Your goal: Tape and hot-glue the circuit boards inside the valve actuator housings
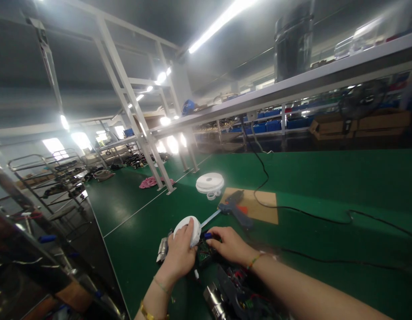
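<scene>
My left hand (182,249) is closed over a white round disc-shaped part (195,232), its fingers lying across the top. Beside it, my right hand (231,244) pinches at a small blue component (208,236) on a dark green circuit board (203,254). The fingers partly hide the board, so the exact grip is hard to see. A silvery metal piece (162,250) lies left of the disc. Closer to me are dark assemblies with wires (239,289) and a shiny metal cylinder (214,302).
A grey glue gun (236,212) with a long glue stick (211,218) lies on a cardboard sheet (266,206). Behind it are stacked white discs (206,186) and small white rings (211,196). A black cable (306,209) crosses the green table (342,178). White posts (152,155) support a shelf (259,95).
</scene>
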`<control>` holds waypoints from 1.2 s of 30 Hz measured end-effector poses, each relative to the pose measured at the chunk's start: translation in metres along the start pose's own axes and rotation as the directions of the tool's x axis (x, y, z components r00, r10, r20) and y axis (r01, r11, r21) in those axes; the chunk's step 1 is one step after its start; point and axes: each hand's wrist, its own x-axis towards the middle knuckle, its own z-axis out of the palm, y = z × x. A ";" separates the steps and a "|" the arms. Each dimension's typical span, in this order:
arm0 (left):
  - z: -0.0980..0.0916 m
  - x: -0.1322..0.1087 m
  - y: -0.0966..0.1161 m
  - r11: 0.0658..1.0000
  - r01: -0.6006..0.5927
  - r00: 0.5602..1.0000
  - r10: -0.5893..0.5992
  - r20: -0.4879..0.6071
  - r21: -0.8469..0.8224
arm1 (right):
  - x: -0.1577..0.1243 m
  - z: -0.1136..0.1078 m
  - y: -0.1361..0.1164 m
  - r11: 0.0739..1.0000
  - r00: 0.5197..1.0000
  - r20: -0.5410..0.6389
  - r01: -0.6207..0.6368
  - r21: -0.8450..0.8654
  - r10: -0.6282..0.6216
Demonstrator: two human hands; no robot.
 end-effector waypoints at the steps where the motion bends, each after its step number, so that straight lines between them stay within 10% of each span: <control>1: -0.001 0.002 0.001 1.000 -0.002 1.000 0.001 0.006 0.014 | -0.001 0.001 -0.001 1.000 1.000 -0.010 0.014 -0.009 -0.014; 36: -0.015 0.008 0.015 0.993 -0.065 0.983 0.047 0.175 0.097 | -0.005 0.002 -0.010 0.959 0.996 -0.045 0.064 -0.277 -0.079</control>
